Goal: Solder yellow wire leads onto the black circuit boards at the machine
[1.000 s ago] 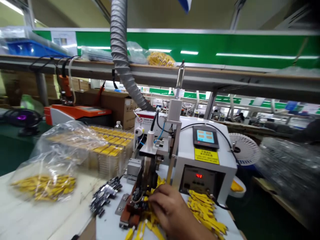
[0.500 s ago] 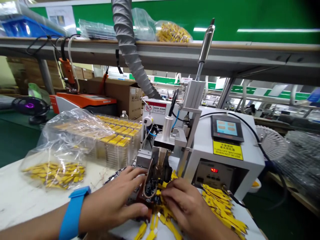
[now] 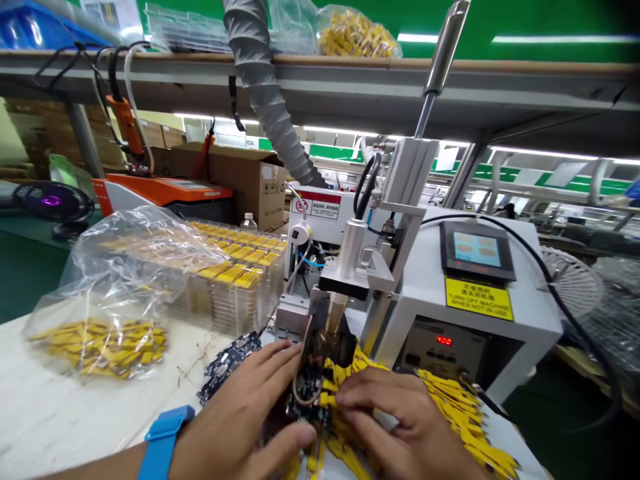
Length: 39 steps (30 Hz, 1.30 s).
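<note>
My left hand [image 3: 250, 413], with a blue band [image 3: 170, 423] on the wrist, lies with fingers stretched and thumb apart along the left side of a dark circuit board [image 3: 309, 380]. What its fingertips touch is partly hidden. On the board's right edge, my right hand [image 3: 395, 413] has thumb and forefinger pinched on a yellow flex cable [image 3: 327, 399]. Directly above the board stands the machine's metal press head [image 3: 336, 317], with a looped tan tube [image 3: 296, 373] beside it. More yellow flex cables [image 3: 345, 453] lie under and around my right hand.
Left are a clear bag of yellow flex cables [image 3: 100, 347], stacked clear trays [image 3: 235, 300] and more circuit boards [image 3: 227, 360]. A heap of yellow cables [image 3: 460, 420] lies right, by the white machine [image 3: 520, 267] with its touch screen [image 3: 477, 250]. A grey duct [image 3: 260, 87] hangs overhead.
The camera view has tilted and shifted a little, bringing more of the loose circuit boards into sight. My hands keep nearly the same places around the board.
</note>
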### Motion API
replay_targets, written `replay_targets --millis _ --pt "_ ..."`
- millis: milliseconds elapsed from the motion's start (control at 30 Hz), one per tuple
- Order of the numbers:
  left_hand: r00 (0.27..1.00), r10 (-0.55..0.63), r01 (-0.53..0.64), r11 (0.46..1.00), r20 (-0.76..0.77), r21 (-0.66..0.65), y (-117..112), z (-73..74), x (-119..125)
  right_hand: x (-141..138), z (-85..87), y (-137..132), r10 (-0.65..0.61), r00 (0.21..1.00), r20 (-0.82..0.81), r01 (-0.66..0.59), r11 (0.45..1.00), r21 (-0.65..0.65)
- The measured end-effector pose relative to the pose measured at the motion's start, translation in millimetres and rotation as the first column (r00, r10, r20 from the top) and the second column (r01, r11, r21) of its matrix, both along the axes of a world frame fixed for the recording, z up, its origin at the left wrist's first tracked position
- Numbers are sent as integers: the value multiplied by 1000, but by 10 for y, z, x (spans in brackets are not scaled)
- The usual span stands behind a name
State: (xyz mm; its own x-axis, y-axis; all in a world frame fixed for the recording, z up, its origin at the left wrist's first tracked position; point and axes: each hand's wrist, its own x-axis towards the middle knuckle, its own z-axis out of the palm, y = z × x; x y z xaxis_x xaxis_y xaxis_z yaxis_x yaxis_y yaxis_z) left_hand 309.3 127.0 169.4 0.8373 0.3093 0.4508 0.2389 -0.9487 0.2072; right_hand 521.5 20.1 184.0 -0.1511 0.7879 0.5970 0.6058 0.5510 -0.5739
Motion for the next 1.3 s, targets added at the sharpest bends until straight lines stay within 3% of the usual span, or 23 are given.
replay_targets --millis 100,367,567,933,1133,1300 --pt "1000 -3 3 999 -4 -51 -48 -1 -43 15 13 -33 85 993 86 -85 996 -4" --pt "999 -32 42 941 36 -336 -53 82 12 34 -54 -46 51 983 176 -33 994 -104" --pt "997 -26 51 916 68 -398 -60 59 28 2 -44 -49 57 980 188 -43 996 -78" --pt "997 -53 68 934 50 -351 -49 86 -8 10 -30 -60 42 979 198 -38 999 -24" --pt "997 -61 47 963 -45 -264 105 193 99 1 -42 11 -89 984 151 81 995 62" --pt "995 -57 41 982 -79 -183 149 226 115 -8 -97 52 -112 978 174 104 993 55"
